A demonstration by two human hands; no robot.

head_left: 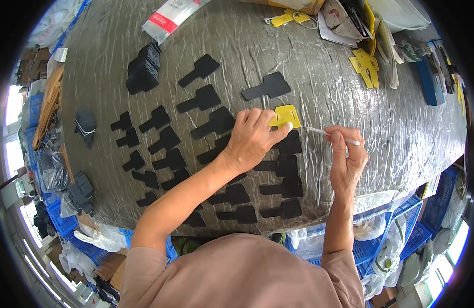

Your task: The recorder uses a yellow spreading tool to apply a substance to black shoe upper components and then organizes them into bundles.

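My left hand (249, 139) presses a small yellow template (287, 114) with slits onto the table, its thumb and fingers closed around the near edge. The template lies over part of a black paddle-shaped piece, mostly hidden by it and my hand. In my right hand (346, 156) is a slim white pen (315, 130), pinched between thumb and fingers. Its tip points left, just short of the template's right edge. Beyond the template lies another black paddle-shaped piece (268, 86). Several more, such as a black piece (282, 209) near the front edge, are spread in columns.
A stack of black pieces (143, 69) stands at the far left. Behind it lies a plastic packet (170, 19) with a red band. Yellow templates (365, 68) and a container of tools (344, 18) occupy the far right. Blue crates (388, 231) stand below the table's right edge.
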